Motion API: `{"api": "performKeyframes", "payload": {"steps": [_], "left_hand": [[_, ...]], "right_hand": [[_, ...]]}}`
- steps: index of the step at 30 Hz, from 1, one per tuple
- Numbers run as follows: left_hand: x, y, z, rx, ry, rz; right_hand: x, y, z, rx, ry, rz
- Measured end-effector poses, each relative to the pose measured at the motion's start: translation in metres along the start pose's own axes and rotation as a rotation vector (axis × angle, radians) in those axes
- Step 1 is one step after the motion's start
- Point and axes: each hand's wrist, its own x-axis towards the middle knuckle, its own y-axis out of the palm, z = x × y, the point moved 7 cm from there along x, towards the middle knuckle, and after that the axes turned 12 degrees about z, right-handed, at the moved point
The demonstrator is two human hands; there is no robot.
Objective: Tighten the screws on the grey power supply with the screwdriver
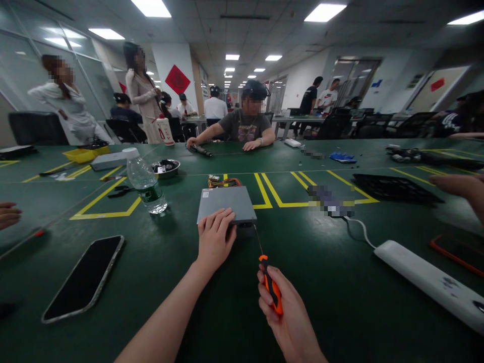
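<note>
A grey metal computer power supply [242,200] lies on the green table, its bundle of coloured wires [227,183] at the far side. My left hand [215,234] is closed over its near edge, fingers on the top face and thumb down by the front side. In my right hand [278,302] is a screwdriver with an orange and black handle [273,288], the fingers wrapped round it. Its thin shaft [258,239] points up to the front right corner of the power supply. Whether the tip sits in a screw I cannot tell.
A water bottle [145,184] and a metal bowl [166,168] stand left of the power supply. Nearer lie a phone [85,277] and, rightward, a white power strip [427,282]. Across the table sits a person [247,118]. Other people's hands show at both sides.
</note>
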Motion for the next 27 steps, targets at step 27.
{"api": "performKeyframes", "payload": {"steps": [27], "left_hand": [[0.0002, -0.0019, -0.0018, 0.001, -0.007, 0.006]], "right_hand": [[0.0006, 0.0048, 0.003, -0.069, -0.042, -0.009]]}}
